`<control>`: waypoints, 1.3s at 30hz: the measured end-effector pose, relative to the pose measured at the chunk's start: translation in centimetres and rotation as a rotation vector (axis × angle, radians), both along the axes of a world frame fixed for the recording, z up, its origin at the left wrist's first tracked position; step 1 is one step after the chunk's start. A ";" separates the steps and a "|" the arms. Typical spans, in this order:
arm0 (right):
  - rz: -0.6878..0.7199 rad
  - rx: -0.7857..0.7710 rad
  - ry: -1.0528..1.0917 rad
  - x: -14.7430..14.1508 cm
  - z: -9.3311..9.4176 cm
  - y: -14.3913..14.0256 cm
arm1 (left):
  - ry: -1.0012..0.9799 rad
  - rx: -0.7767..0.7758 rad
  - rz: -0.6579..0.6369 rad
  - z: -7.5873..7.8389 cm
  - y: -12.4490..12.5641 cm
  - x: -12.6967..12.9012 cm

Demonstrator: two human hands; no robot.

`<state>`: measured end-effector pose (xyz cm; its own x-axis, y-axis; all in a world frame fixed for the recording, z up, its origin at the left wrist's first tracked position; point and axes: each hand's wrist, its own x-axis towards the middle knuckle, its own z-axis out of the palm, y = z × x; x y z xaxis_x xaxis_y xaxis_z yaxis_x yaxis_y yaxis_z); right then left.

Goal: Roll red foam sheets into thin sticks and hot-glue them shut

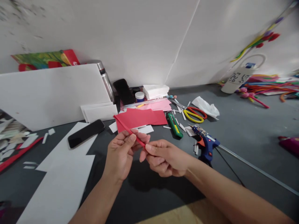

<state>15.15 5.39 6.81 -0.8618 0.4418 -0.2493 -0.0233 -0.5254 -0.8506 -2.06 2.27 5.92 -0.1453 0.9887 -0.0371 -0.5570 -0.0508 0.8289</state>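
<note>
A thin red strip (125,127), perhaps rolled or folded paper, slants between my two hands above the table. My left hand (121,152) pinches it near its middle, thumb on top. The lower right end sits in the grip of my right hand (164,157), its thumb pressed along the strip. Just beyond the hands lie red paper sheets (140,118) on the table, with small white paper pieces (146,129) partly under them. To the right of these rests a green utility knife (174,125).
Scissors (195,114) and a blue glue gun (207,146) with a long glue stick lie to the right. A phone (86,133) rests on white sheets (63,183) at left. A white board (53,96), a steel flask (106,81) and a white bottle (238,77) stand behind.
</note>
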 end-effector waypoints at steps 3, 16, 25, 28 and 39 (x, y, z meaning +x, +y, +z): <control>-0.172 0.538 -0.201 -0.4 -0.7 -0.3 | 0.017 -0.036 0.041 -0.3 0.0 0.3; -0.119 0.501 -0.165 -0.3 -0.3 -0.5 | -0.050 -0.033 -0.005 -0.3 0.0 0.1; -0.184 0.950 -0.406 -0.5 -1.1 -0.5 | -0.021 -0.089 0.069 -0.4 0.2 0.5; -0.145 1.342 -0.724 -1.0 -2.1 -0.7 | 0.006 -0.116 0.117 -0.6 0.1 0.8; -0.144 0.566 -0.159 -0.3 -0.3 -0.6 | -0.052 -0.016 -0.007 -0.3 0.0 0.0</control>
<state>14.85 4.76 6.49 -0.7550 0.6528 -0.0617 0.0894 0.0093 -0.9960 -2.10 2.26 5.60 -0.1357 0.9889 -0.0598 -0.5995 -0.0339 0.7996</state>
